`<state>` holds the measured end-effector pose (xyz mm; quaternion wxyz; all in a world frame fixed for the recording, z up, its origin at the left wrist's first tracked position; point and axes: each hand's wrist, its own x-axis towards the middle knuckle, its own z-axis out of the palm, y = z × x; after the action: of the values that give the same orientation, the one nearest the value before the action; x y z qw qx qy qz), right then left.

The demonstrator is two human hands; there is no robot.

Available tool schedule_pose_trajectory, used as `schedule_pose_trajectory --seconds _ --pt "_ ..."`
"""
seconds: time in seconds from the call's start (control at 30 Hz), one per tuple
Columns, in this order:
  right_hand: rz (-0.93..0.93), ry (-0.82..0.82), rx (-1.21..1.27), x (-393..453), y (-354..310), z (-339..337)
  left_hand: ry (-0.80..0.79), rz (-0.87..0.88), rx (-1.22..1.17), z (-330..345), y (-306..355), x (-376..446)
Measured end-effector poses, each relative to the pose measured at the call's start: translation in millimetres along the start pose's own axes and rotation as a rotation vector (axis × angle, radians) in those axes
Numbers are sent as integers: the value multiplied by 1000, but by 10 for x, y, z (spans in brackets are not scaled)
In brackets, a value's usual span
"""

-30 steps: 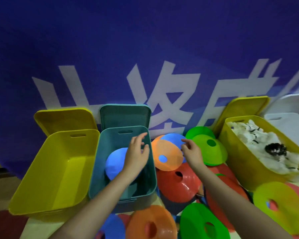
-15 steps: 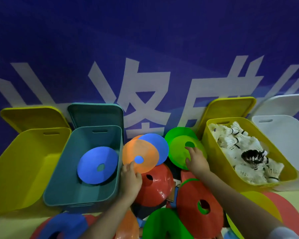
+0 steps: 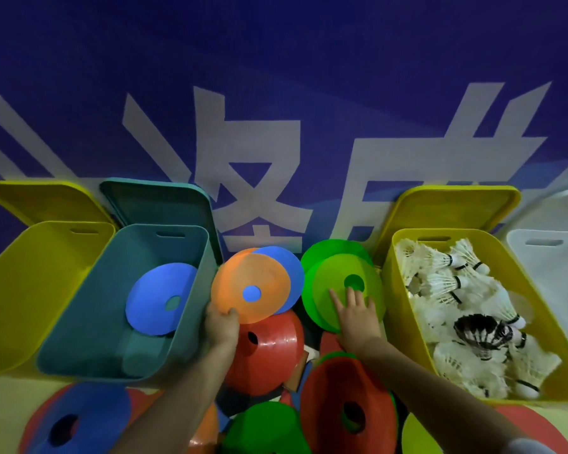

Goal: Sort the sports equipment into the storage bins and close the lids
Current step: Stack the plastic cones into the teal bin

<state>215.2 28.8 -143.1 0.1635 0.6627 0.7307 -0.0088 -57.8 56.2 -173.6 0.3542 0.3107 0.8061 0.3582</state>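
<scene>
Bins, in a row along the foot of the blue banner (image 3: 276, 60), each with its lid propped upright behind it:

- Left yellow bin (image 3: 23, 290): nothing visible inside. Yellow lid (image 3: 43, 201) behind.
- Teal bin (image 3: 89, 322), touching the yellow bin's right side: holds one blue cone (image 3: 154, 299), a flat disc with a centre hole, tilted against the right wall. Teal lid (image 3: 158, 204) behind.
- Right yellow bin (image 3: 397, 290): heaped with white shuttlecocks (image 3: 456, 280) and one dark-feathered shuttlecock (image 3: 479, 330) near the middle. Its lid (image 3: 446, 208) behind.
- White bin (image 3: 558, 273), at the far right, cut by the picture's edge: contents cannot be told. White lid (image 3: 558, 208) behind.

Loose cones, on the floor between the teal bin and the right yellow bin:

- Orange cone (image 3: 240, 283), lying over a second blue cone (image 3: 289, 270). The left hand (image 3: 222, 326) pinches its near rim, thumb on top and fingers curled beneath.
- Two green cones (image 3: 332, 276), one overlapping the other, just beside the right yellow bin. The right hand (image 3: 354, 314) lies flat on the upper one, fingers straight and spread, fingertips just below the centre hole.
- Red cone (image 3: 269, 348), under the orange cone's near edge.
- Nearer the lower edge: another red cone (image 3: 341, 388), a green one (image 3: 263, 427), a blue one (image 3: 79, 417) at the lower left, with further cones only partly seen.
</scene>
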Motion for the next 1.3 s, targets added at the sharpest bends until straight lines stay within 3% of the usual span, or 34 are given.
schedule_pose_trajectory --seconds 0.27,0.47,0.67,0.87,1.13,1.3 --pt "-110 77 79 -176 207 -175 9 37 -85 -34 399 -192" --pt "69 158 737 -255 393 -450 -138 119 -89 -291 244 -214" --pt "212 290 858 -246 352 -628 -229 286 -92 -553 498 -241" --pt "308 483 1016 -385 241 -692 -198 457 -76 -828 756 -259" --pt "363 513 1339 -413 -83 -1075 -126 461 -245 -1489 849 54" --pt "254 504 1409 -426 -626 -1417 -78 447 -339 -2052 807 283"
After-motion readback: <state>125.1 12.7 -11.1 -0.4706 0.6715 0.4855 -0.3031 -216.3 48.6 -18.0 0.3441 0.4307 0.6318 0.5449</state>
